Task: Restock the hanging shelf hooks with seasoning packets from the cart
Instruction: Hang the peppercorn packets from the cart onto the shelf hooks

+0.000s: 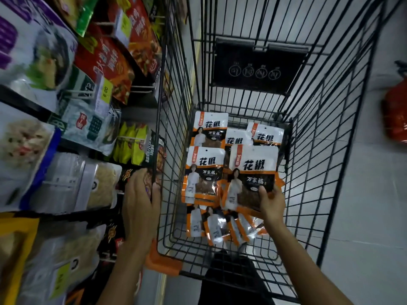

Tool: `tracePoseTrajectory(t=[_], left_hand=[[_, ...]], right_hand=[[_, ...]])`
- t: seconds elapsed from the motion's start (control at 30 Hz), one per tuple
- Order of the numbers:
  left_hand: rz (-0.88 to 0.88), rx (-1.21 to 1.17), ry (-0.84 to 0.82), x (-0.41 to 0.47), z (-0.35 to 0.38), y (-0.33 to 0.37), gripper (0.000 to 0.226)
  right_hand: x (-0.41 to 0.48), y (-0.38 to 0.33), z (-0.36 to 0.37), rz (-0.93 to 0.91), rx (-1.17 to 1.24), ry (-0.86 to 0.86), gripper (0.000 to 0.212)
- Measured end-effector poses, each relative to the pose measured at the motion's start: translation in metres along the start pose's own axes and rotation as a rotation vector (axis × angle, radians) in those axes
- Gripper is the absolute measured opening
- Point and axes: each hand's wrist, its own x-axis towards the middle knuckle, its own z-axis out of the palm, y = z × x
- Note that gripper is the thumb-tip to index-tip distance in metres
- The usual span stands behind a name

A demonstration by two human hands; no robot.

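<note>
Head view.

TRAINEE: Where is the item in work?

INSTRUCTOR: One seasoning packet (251,172) is raised above the loose packets (204,172) that lie on the floor of the cart (174,106), towards its right wall. The right hand (272,201) pinches it at the lower right corner, thumb on the printed face and fingers behind.

TRAINEE: How will it handle?

INSTRUCTOR: Expect a light, flat pouch. The film looks glossy and thin, so it will probably flex and may slip in a corner pinch. The contents seem loose and dry, so breakage should not be a concern, but creasing could be. A neighbouring packet shows a small hang hole (206,150) at the middle of its top edge. Judged from that, regrip near the top edge on either side of the hole. This keeps the hole stiff and square to the hook.

TRAINEE: And the other hand?

INSTRUCTOR: The left hand (141,203) is outside the cart's left wall, at the shelf. Its thumb and fingers appear to close on the edge of a dark packet (152,179) hanging there.

TRAINEE: Where do the packets go?

INSTRUCTOR: Onto a shelf hook (77,94) like the white ones to the left. Which one is meant cannot be told.
</note>
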Motion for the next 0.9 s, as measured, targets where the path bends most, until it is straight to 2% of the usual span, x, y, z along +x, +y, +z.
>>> tracePoseTrajectory(t=[0.07, 0.1, 0.13, 0.2, 0.27, 0.33, 0.43, 0.5, 0.6, 0.7, 0.77, 0.8, 0.9], left_hand=[[0.095, -0.007, 0.105, -0.001, -0.002, 0.021, 0.041], [0.093, -0.064, 0.090, -0.002, 0.000, 0.033, 0.045], [0.048, -0.165, 0.014, -0.002, 0.005, 0.046, 0.051], [-0.105, -0.430, -0.246, 0.001, 0.017, 0.068, 0.064], [-0.280, -0.679, -0.505, 0.004, 0.034, 0.073, 0.058], [-0.421, -0.829, -0.600, 0.010, 0.051, 0.062, 0.052], [-0.556, -0.927, -0.615, 0.023, 0.075, 0.042, 0.041], [-0.630, -0.994, -0.633, 0.032, 0.092, 0.037, 0.044], [-0.679, -1.022, -0.603, 0.050, 0.121, 0.033, 0.051], [-0.682, -1.005, -0.518, 0.068, 0.149, 0.027, 0.078], [-0.647, -1.013, -0.493, 0.075, 0.162, 0.021, 0.095], [-0.638, -1.012, -0.484, 0.077, 0.167, 0.019, 0.096], [-0.677, -1.000, -0.489, 0.077, 0.174, 0.010, 0.074]], right_hand=[[-0.008, -0.017, -0.020, 0.033, 0.141, -0.116, 0.023], [-0.012, -0.025, -0.027, 0.072, 0.215, -0.201, 0.023], [-0.017, -0.033, -0.032, 0.126, 0.294, -0.295, 0.023], [-0.027, -0.045, -0.033, 0.234, 0.443, -0.486, 0.025], [-0.031, -0.049, -0.025, 0.280, 0.507, -0.612, 0.028], [-0.029, -0.050, -0.016, 0.302, 0.509, -0.655, 0.029], [-0.008, -0.046, -0.010, 0.298, 0.478, -0.664, 0.028], [0.020, -0.042, -0.005, 0.206, 0.343, -0.581, 0.031], [0.086, -0.025, 0.006, 0.028, 0.055, -0.218, 0.029], [0.150, -0.006, 0.018, 0.079, -0.320, 0.093, 0.036], [0.177, 0.006, 0.025, 0.132, -0.541, 0.128, 0.050], [0.186, 0.011, 0.028, 0.141, -0.629, 0.118, 0.057], [0.201, 0.020, 0.035, 0.218, -0.639, 0.107, 0.067]])
